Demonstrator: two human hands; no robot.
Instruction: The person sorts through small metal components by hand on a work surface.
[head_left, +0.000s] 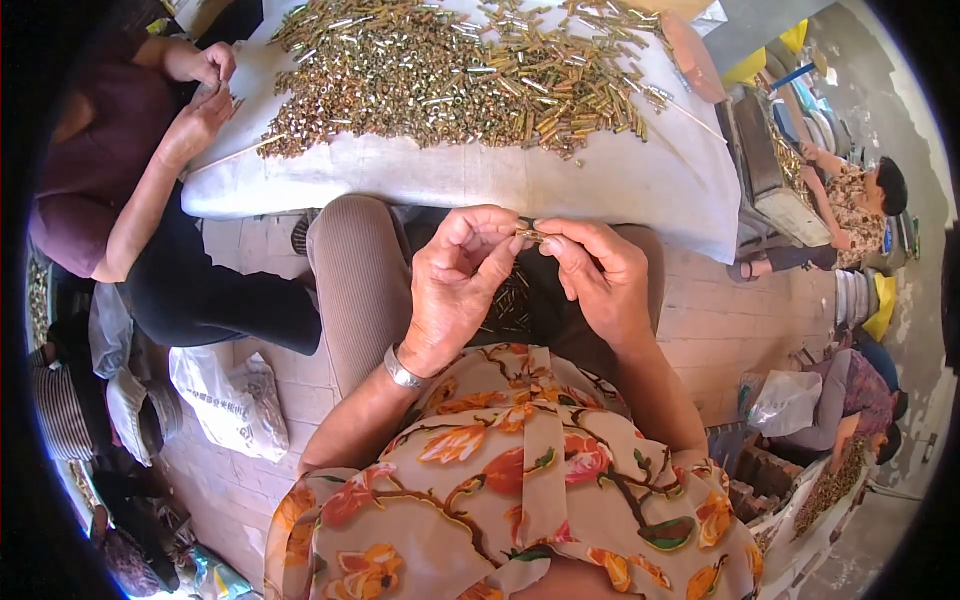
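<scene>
Above my lap, my left hand (450, 285) and my right hand (603, 275) meet fingertip to fingertip. Both pinch one small, brass-coloured, rod-like metal piece (530, 235), perhaps a bolt or anchor; my fingers partly cover it. A silver band circles my left wrist. Below my hands, between my knees, several thin metal pieces (510, 300) lie in something dark, mostly hidden. Just beyond my hands stands a table with a white cover (640, 180). On it spreads a large heap of small metal parts (420, 90), with short ring-like pieces on the left and longer rods on the right.
At the table's left, a co-worker's hands (205, 105) hold something small. A white plastic bag (235, 405) sits on the tiled floor to my left. Other people work at the right, near a clear bag (785, 402) and a yellow bag (880, 312).
</scene>
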